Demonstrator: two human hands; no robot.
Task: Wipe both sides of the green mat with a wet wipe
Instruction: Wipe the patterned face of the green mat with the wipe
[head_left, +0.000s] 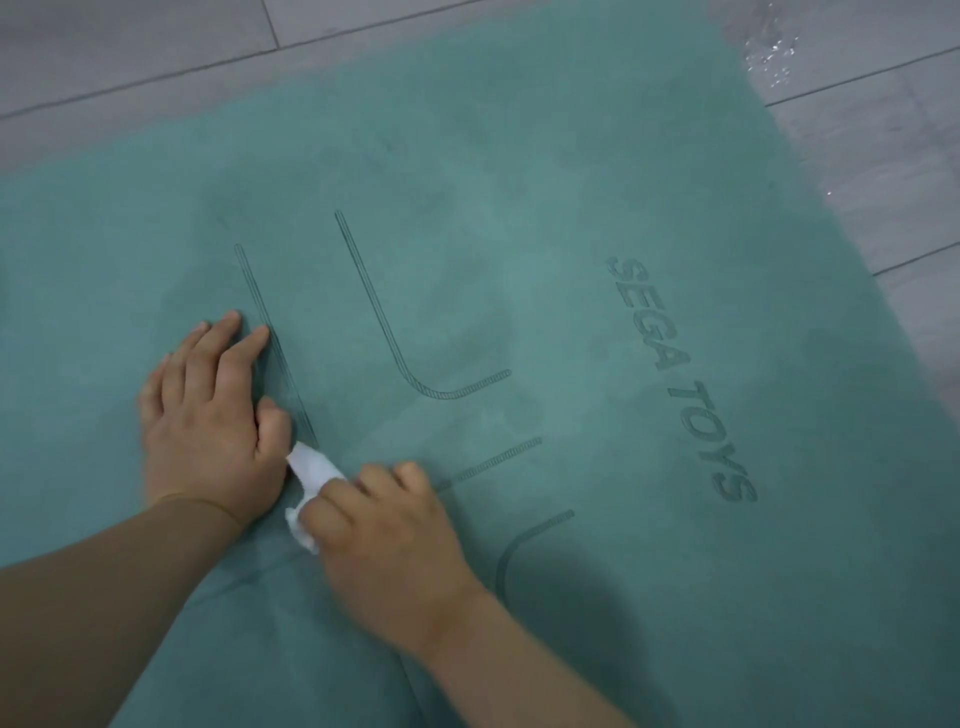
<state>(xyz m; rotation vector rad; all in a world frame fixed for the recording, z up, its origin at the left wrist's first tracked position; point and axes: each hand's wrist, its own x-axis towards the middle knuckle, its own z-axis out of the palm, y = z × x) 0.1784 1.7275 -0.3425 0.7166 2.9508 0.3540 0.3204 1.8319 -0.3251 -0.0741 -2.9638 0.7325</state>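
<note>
Forearms: both bare, reaching in from the bottom edge and lying over the near part of the mat.
Right hand (387, 540): its grip is closed round a white wet wipe (311, 480), fingers curled over the bunched cloth and pressing it down onto the mat; the hand is a little blurred.
Wet wipe: crumpled, showing at the left of the right hand's knuckles, with one end touching the left hand's thumb.
Left hand (210, 421): laid palm down on the mat just left of the wipe, fingers straight and spread, holding nothing.
Green mat (545, 218): spread flat on the floor, filling most of the view; printed curved and straight hatched lines run across it, and the words "SEGA TOYS" (680, 379) are printed toward its right side. Darker and lighter patches mottle its face.
Floor (156, 47): pale grey planks, showing beyond the mat's far and right edges.
Shiny patch (769, 52): on the floor at the mat's far right corner; what it is cannot be told.
</note>
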